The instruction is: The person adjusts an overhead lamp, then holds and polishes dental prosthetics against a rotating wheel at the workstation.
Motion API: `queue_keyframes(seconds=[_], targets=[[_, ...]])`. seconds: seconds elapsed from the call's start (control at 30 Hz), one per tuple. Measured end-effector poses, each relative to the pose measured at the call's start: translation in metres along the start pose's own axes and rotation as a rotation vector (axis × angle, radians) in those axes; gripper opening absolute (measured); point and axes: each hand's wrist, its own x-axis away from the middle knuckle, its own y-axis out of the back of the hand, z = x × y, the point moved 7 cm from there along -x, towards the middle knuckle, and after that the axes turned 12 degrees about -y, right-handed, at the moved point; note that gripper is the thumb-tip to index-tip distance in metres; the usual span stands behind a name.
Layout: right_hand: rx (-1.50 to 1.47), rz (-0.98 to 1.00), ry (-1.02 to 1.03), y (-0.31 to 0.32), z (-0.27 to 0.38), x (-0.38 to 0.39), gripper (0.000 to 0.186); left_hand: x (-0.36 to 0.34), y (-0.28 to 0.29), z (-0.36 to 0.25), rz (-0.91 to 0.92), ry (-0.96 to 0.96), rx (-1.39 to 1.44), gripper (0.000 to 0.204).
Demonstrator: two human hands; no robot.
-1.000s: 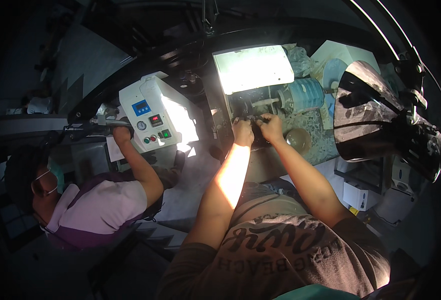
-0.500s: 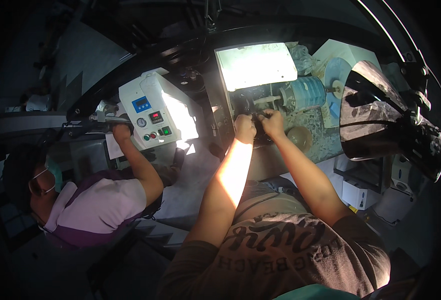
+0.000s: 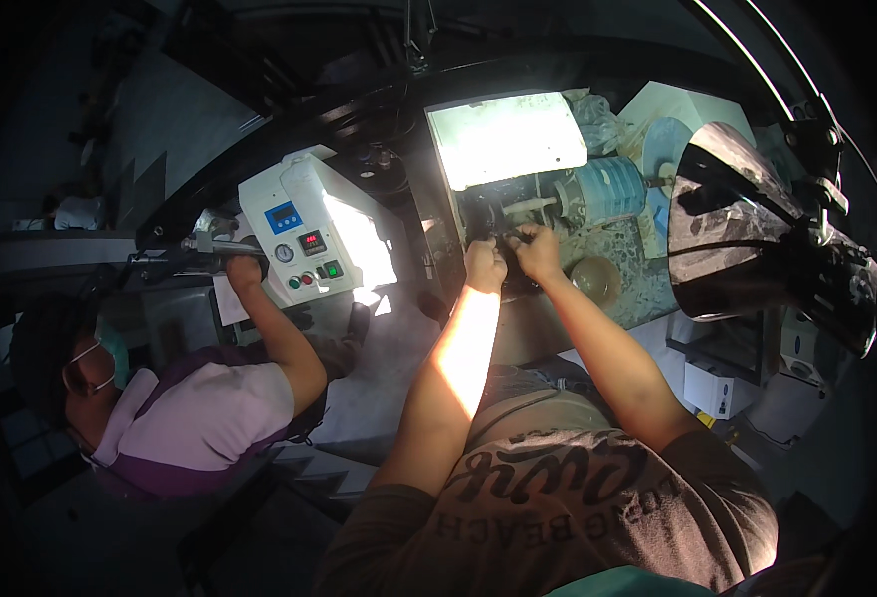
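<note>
Only the view shifted slightly since the earlier frame; left hand (image 3: pixel 485 266) and right hand (image 3: pixel 537 253) flank a dark part (image 3: pixel 509 241), both curled, can't tell if either grip holds it, bluish bottle (image 3: pixel 610 189) lying crosswise ahead-right, nearer right hand.

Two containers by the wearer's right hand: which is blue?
The see-through bottle-shaped container, beyond the right hand. The other, a round bowl, looks brownish and sits nearer the wearer's body.

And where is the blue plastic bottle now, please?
In the head view, the blue plastic bottle is right of centre, beyond the right hand and near the white panel.
</note>
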Motion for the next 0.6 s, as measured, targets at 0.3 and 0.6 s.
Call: queue_keyframes(seconds=[0.3, 0.6], targets=[[0.027, -0.065, -0.002, 0.010, -0.010, -0.009, 0.013, 0.009, -0.020, 0.004, 0.050, 0.012, -0.105, 0.009], [-0.005, -0.023, 0.092, 0.002, 0.013, 0.003, 0.013, -0.015, 0.000, 0.014, 0.164, -0.080, 0.138, 0.018]])
